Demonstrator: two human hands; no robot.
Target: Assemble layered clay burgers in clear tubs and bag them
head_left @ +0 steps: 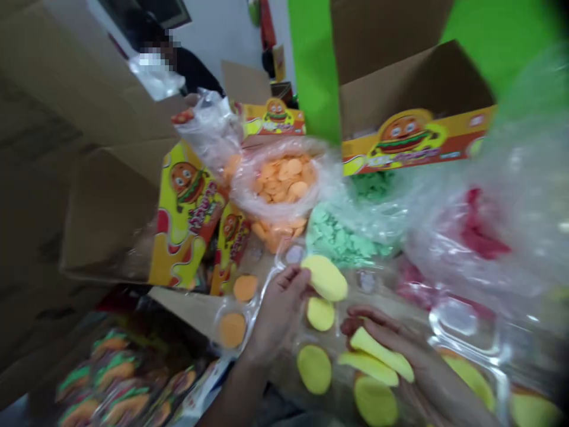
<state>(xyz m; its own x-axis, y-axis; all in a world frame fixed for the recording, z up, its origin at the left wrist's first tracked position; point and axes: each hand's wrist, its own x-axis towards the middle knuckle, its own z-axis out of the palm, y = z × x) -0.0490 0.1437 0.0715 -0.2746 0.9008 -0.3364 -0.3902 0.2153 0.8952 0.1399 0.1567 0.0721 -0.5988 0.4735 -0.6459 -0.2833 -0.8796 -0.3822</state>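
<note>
My left hand (282, 299) pinches a flat yellow oval piece (326, 277) by its edge, above a clear plastic tray (262, 299). Palm turned inward, my right hand (395, 332) is curled round yellow pieces (380, 356), at least two of them standing on edge. Beneath the hands, round yellow pieces (315, 369) lie in tray compartments, some partly covered by my right hand. Orange round pieces (232, 330) sit in compartments beside my left wrist. Another clear tray (471, 329) with yellow pieces shows at the right.
Plastic bags hold orange discs (288, 175), green pieces (342, 237) and red pieces (482, 228). Printed burger boxes (186, 213) lean at the left; an open display box (418, 139) stands behind. Wrapped burger-shaped sweets (115, 379) lie lower left. Another person (195, 68) is at the back.
</note>
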